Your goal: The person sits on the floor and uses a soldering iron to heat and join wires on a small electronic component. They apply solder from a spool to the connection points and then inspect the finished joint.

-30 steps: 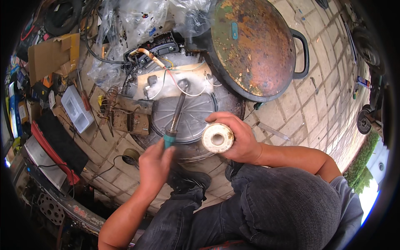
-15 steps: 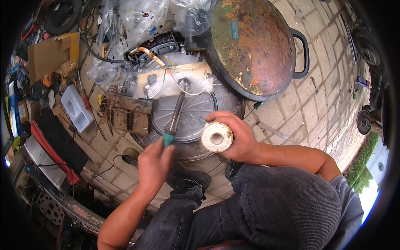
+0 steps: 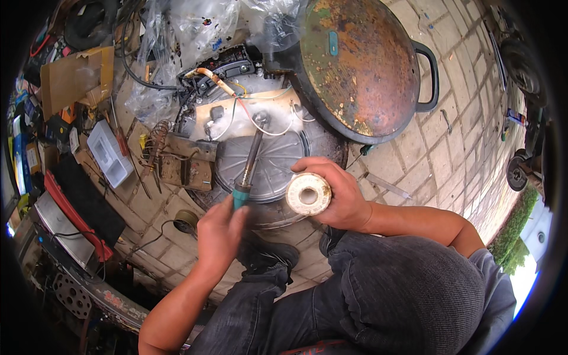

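My left hand (image 3: 218, 236) is wrapped round the green handle of a soldering iron (image 3: 251, 163), which points up and away from me. The iron's tip end reaches a metal part on a pale board (image 3: 239, 112) with white, red and green wires around it; the exact contact is too small to tell. In my right hand (image 3: 345, 198) is a whitish spool of solder (image 3: 308, 194), its round end with the centre hole facing up. The spool is apart from the iron, above the near edge of a round grey ribbed metal base (image 3: 266, 160).
A rusty pan-like lid (image 3: 361, 65) with a black handle lies at the far right. Clear plastic bags (image 3: 201, 29) are heaped behind the board. Leftward lie a clear plastic box (image 3: 110, 154), cardboard (image 3: 77, 80), a screwdriver (image 3: 121, 139) and scattered tools on paving bricks.
Both hands stay almost where they were, still holding the iron and the spool. The thin strand of solder beside the spool no longer shows clearly.
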Action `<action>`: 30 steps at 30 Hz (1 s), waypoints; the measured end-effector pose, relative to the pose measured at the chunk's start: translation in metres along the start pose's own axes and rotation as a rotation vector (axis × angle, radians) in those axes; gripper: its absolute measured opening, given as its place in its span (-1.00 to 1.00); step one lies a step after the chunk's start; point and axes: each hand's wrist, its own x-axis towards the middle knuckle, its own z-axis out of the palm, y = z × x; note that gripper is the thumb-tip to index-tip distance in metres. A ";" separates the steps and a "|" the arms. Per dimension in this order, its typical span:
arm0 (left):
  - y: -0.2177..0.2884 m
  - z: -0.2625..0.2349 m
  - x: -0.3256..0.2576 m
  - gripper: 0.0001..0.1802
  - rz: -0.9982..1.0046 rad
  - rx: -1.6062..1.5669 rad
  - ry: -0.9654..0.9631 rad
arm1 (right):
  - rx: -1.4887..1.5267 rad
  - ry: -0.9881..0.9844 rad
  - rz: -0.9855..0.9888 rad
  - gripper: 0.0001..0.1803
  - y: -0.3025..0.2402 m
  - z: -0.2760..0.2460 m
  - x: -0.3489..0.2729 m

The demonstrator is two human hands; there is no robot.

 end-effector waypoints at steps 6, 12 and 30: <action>0.004 0.000 0.000 -0.63 0.003 -0.027 0.010 | -0.006 0.006 -0.011 -0.42 0.000 0.000 0.000; 0.004 -0.002 -0.001 -0.64 -0.037 0.011 -0.025 | -0.004 -0.007 -0.001 -0.40 0.001 0.000 -0.001; 0.002 0.000 -0.001 -0.66 -0.020 0.008 -0.005 | -0.004 0.013 -0.011 -0.40 0.001 0.002 0.000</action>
